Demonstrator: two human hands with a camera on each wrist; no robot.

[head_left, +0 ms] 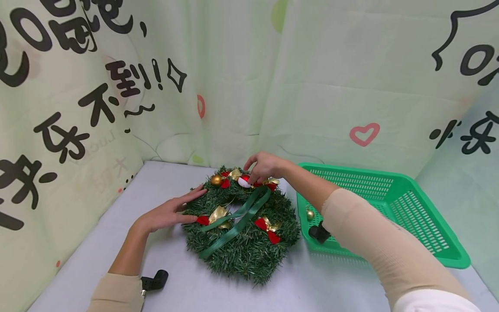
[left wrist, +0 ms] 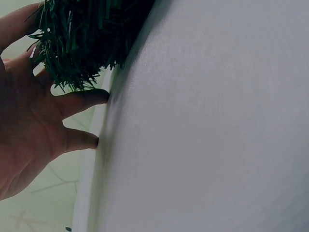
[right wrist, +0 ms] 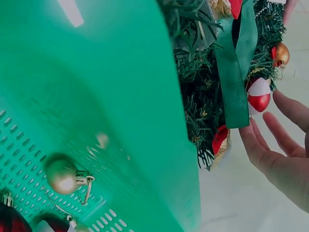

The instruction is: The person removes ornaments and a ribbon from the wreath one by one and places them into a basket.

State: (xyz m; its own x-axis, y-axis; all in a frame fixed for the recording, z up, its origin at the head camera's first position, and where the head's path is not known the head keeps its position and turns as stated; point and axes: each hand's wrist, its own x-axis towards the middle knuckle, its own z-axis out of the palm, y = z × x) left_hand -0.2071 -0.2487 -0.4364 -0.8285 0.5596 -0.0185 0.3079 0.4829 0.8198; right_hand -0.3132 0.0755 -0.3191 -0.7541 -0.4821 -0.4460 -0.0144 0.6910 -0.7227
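Observation:
A round green wreath (head_left: 241,260) lies on the white table, trimmed with red and gold bows (head_left: 268,229), a gold ball (head_left: 216,180) and long green ribbon tails (head_left: 234,232). My left hand (head_left: 169,214) rests at its left edge, fingers spread, two of them over the greenery; the left wrist view shows fingertips down near the tabletop. At the top of the wreath, my right hand (head_left: 267,167) reaches to a red and white ball (head_left: 244,181). In the right wrist view its parted, slightly bent fingers (right wrist: 285,135) surround that ball, fingertips right at its surface.
A green plastic basket (head_left: 436,234) stands to the right of the wreath, under my right forearm. Inside are a gold ball (right wrist: 63,176) and a dark red ball (right wrist: 12,217). A printed pale green curtain (head_left: 312,86) hangs behind and beside the table (head_left: 187,286).

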